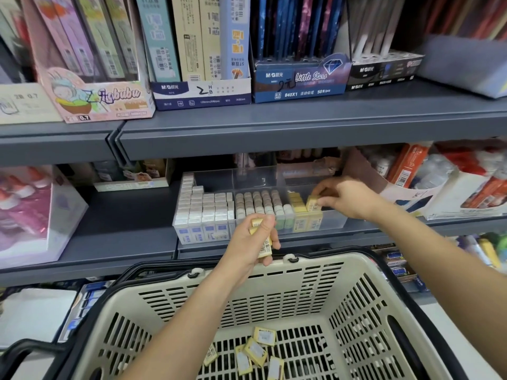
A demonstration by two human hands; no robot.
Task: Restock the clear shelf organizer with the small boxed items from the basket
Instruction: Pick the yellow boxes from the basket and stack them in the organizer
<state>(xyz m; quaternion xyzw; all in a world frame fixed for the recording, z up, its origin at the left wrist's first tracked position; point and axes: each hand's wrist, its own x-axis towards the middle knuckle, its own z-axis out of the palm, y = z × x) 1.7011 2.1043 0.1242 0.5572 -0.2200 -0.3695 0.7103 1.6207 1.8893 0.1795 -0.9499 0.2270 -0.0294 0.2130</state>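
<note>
Clear organizer (333, 220) sits on the grey shelf (123, 223), at 12 o'clock from the basket (356, 311). It has 3 compts across the front:
- Left compt is packed w/ white boxes (204, 211).
- Middle compt holds grey/brown-topped items (258, 201).
- Right compt is part filled, w/ stocked yellow boxes (300, 213) along its 9 o'clock side. These stand on end: long axis vertical, small end faces up, labels toward the front wall.

R hand (347, 197) reaches into the right compt, at approx 2 o'clock from L hand (252, 242). R fingers pinch a single yellow box (312, 204), just beside the stocked row on its 3 o'clock side. That box is about upright, long axis approx 12–6; exact lean hard to tell.

L hand hovers in front of the organizer's front wall, above the basket's far rim. Its fingers curl round a few held boxes (265, 246), at least two. Their long axis runs approx 11–5, w/ the upper ends poking out at 11.

The basket is beige and slotted w/ black handles, at 6 o'clock in view. On its floor lie approx six loose boxes (256, 352), yellow, flat, label sides up. They cluster toward the near side, long axes pointing diff ways.

The upper shelf at 12 carries display cartons (201, 91) of tall slim packs stood upright.
</note>
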